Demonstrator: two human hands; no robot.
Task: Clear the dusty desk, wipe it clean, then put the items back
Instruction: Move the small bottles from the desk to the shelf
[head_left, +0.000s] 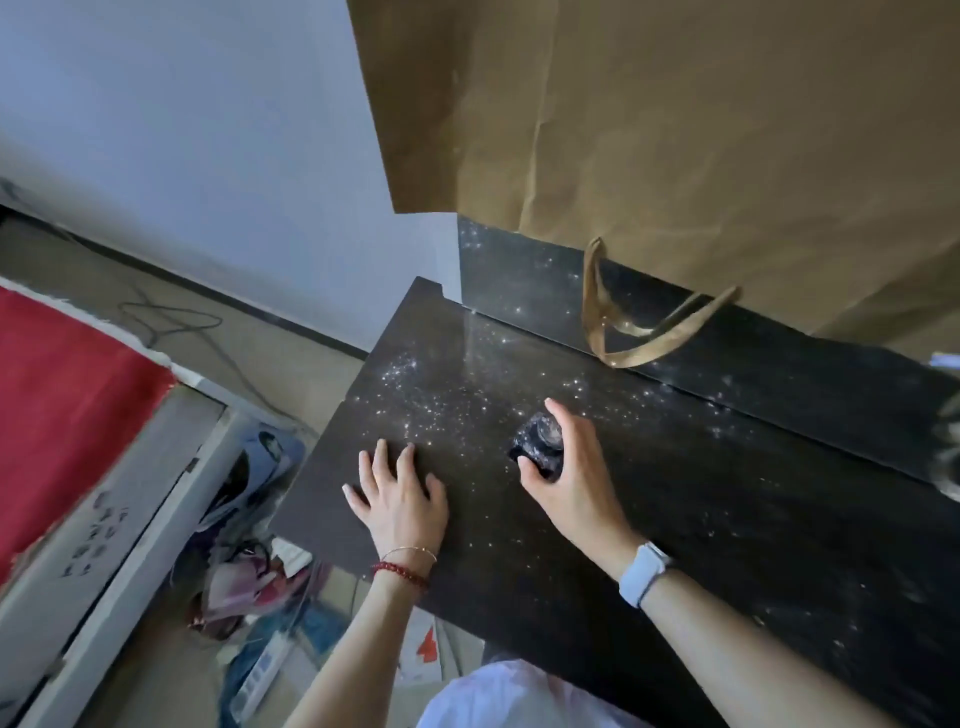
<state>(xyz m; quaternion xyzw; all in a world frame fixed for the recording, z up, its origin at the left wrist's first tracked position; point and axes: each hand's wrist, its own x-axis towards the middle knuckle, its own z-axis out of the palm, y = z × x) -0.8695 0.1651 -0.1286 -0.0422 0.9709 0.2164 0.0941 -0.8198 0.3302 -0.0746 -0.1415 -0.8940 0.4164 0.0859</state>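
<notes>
A dark desk (701, 519) fills the right half of the head view, its top speckled with pale dust and glinting specks. My right hand (571, 467) is closed around a small dark jar-like object (537, 444) that stands on the desk near its middle. My left hand (397, 493) lies flat on the desk near the left edge, fingers spread, holding nothing. A large brown paper bag (675, 130) with gold ribbon handles (623, 332) stands on the raised back ledge of the desk.
White wall (208, 130) rises behind the desk's left corner. On the floor to the left lie a red-and-white box (78, 441), cables and a pile of clutter (249, 571). A blurred object (948, 457) shows at the desk's right edge.
</notes>
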